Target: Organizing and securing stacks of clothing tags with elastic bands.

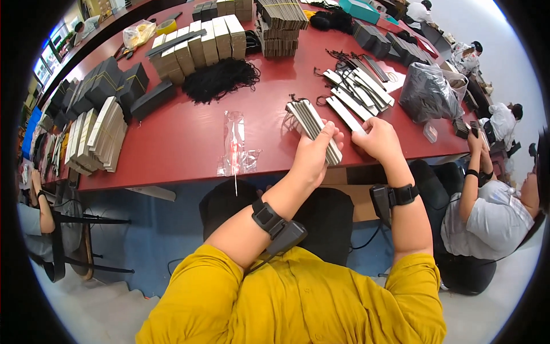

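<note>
Both hands (316, 150) (379, 139) have bare table edge (273, 169) alongside.

Open red table (281, 77) stretches ahead of the hands (317, 149), forming a lane between a black cord pile (220, 79) and spread white strips (350, 103). A tall stack (281, 43) closes its far end. Leftward, a clear wrapper (241, 136) lies in the path; rightward, beyond the strips, a gray bag (428, 92) bars passage.
</note>
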